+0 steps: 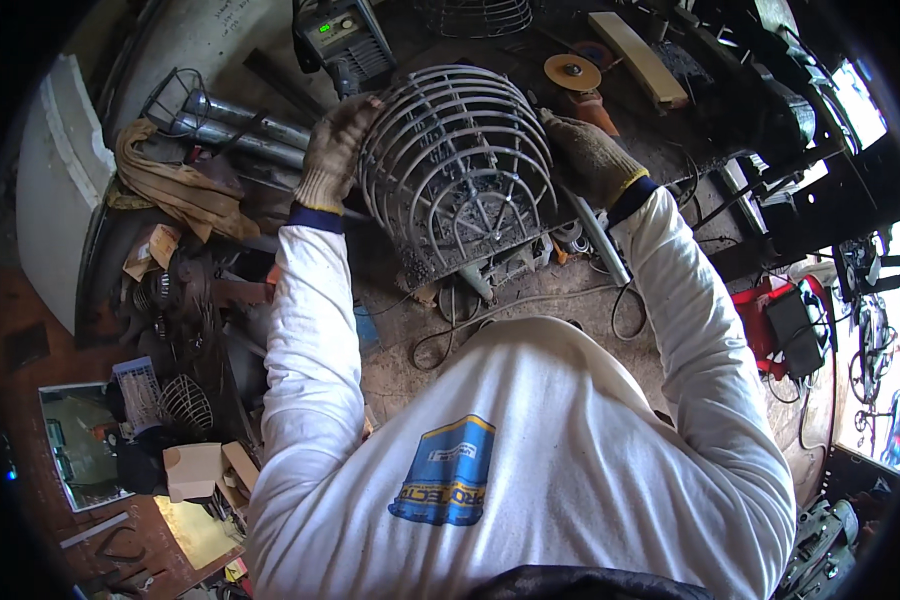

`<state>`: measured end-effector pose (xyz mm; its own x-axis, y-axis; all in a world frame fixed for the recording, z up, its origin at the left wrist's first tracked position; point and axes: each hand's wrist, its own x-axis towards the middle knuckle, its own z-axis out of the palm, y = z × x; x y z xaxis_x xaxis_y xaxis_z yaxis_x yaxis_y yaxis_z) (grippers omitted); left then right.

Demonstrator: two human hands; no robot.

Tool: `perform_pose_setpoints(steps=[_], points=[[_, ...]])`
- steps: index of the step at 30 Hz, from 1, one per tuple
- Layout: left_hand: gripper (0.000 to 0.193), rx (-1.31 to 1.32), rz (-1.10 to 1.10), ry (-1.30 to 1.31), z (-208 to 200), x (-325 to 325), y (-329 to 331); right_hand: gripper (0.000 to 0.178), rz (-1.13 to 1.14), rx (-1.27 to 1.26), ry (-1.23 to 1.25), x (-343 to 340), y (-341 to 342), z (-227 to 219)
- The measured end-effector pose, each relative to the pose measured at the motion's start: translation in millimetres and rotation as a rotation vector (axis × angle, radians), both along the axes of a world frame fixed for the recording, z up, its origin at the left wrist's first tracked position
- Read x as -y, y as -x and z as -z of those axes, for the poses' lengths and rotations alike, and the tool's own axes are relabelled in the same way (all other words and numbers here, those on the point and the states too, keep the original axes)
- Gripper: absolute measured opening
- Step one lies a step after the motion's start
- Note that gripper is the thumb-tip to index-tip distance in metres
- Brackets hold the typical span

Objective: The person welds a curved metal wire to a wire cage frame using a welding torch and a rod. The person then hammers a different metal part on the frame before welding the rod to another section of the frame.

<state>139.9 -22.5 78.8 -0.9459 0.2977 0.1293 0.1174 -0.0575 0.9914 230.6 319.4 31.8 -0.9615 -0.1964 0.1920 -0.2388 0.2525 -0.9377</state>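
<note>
Brown-gloved left hand (338, 150): curled onto the left rim of a steel-bar cage (457, 150).
Right hand (588, 150): at opposite rim; closure hidden, cannot tell.
Cage: between both hands, near the dark workbench (660, 140) front edge.
Cage hazard: uneven hold might tip it off.
Angle grinder (595, 112): beside right hand; a sideways swing could knock it.

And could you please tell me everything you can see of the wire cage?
The wire cage is grey, apparently metal: curved bars form a rounded, open shell, with straight bars fanning under an arch at its near end. It seems set on the dark table. The gloved left hand and right hand flank it, seemingly touching its sides.
</note>
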Motion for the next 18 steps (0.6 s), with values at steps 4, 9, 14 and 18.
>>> perform_pose_setpoints(steps=[4,9,14,18], points=[[0.029,0.018,-0.049,0.006,0,-18,11,0.039,-0.076,-0.337,-0.222,-27,33,51],[0.034,0.123,-0.059,-0.012,8,-16,24,0.035,-0.074,-0.120,0.044,-22,40,55],[0.031,0.134,-0.078,0.018,10,-17,34,0.033,0.058,0.254,0.238,-11,38,28],[0.029,0.116,-0.173,0.165,13,-20,46,0.040,0.262,0.592,0.257,3,32,-10]])
